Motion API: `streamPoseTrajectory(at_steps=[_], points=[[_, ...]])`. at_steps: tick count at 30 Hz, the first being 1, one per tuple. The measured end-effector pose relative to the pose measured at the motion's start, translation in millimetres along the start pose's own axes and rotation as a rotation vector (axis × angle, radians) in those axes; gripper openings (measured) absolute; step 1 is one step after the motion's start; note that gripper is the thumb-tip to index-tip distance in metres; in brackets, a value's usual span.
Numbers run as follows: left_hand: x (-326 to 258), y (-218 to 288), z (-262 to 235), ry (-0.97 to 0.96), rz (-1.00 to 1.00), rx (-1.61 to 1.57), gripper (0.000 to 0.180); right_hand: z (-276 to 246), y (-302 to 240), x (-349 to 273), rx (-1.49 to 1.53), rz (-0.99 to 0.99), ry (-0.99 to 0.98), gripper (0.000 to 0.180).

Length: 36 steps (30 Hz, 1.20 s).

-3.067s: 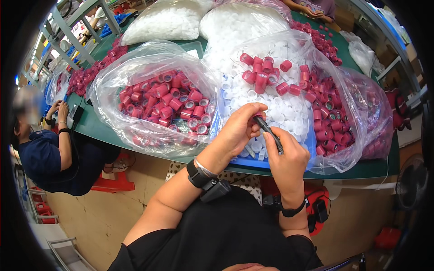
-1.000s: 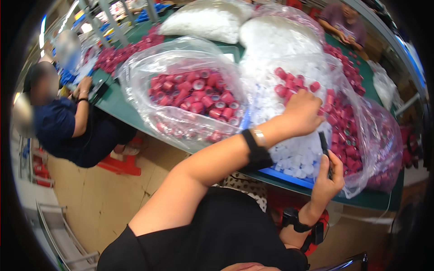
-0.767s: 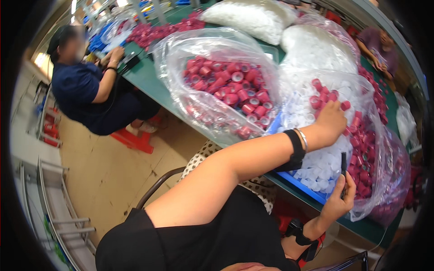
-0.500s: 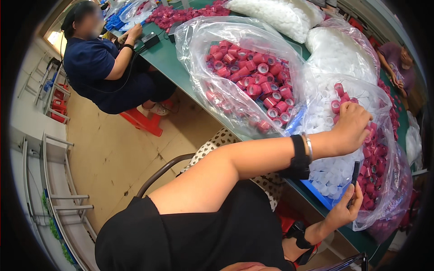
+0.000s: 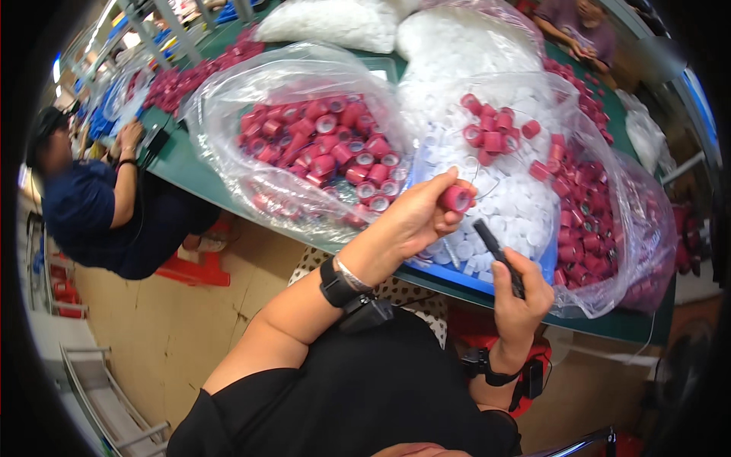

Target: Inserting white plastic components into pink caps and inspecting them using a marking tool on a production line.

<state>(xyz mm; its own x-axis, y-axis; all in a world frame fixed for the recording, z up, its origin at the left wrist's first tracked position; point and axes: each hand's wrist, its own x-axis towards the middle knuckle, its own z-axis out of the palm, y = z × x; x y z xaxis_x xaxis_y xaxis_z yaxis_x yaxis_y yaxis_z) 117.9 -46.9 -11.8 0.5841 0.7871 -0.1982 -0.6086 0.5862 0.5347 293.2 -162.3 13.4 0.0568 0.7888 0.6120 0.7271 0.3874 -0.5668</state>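
My left hand [image 5: 415,217] pinches a red cap [image 5: 457,199]; my right hand [image 5: 519,293] grips a dark tool [image 5: 499,255], which next needs lining up with the cap.

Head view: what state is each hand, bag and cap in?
Left hand: pinching one red cap.
Right hand: gripping a dark stick tool, tip up.
Left clear bag: open, holding red caps.
Middle clear bag: open, white caps with red ones on top.
White-cap bags: full, at the back.
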Motion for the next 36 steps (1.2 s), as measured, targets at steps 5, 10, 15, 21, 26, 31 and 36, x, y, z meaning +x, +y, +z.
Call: streamPoseTrajectory(at_steps=[5, 10, 15, 21, 26, 31, 36], points=[[4, -8, 2, 0.020, -0.041, 0.059, 0.041, 8, -2, 4, 0.005, -0.084, 0.005, 0.021], [7, -14, 5, 0.025, -0.062, 0.066, 0.042, 16, -3, 7, -0.017, -0.032, -0.002, 0.019], [7, -17, 7, 0.075, 0.042, 0.274, 0.040, 22, -6, 11, -0.060, -0.014, 0.043, 0.016], [5, -33, 15, 0.197, 0.413, 0.727, 0.036, 26, -4, 10, -0.124, -0.026, 0.034, 0.016], [5, -34, 10, 0.186, 0.495, 0.876, 0.034, 24, 7, 15, -0.162, -0.141, 0.040, 0.017], [5, -34, 10, 0.225, 0.504, 0.891, 0.034, 26, 15, 20, -0.205, -0.299, 0.024, 0.019], [6, -26, 7, 0.070, 0.156, 0.106, 0.029, 23, 6, 18, -0.255, -0.258, 0.008, 0.022]])
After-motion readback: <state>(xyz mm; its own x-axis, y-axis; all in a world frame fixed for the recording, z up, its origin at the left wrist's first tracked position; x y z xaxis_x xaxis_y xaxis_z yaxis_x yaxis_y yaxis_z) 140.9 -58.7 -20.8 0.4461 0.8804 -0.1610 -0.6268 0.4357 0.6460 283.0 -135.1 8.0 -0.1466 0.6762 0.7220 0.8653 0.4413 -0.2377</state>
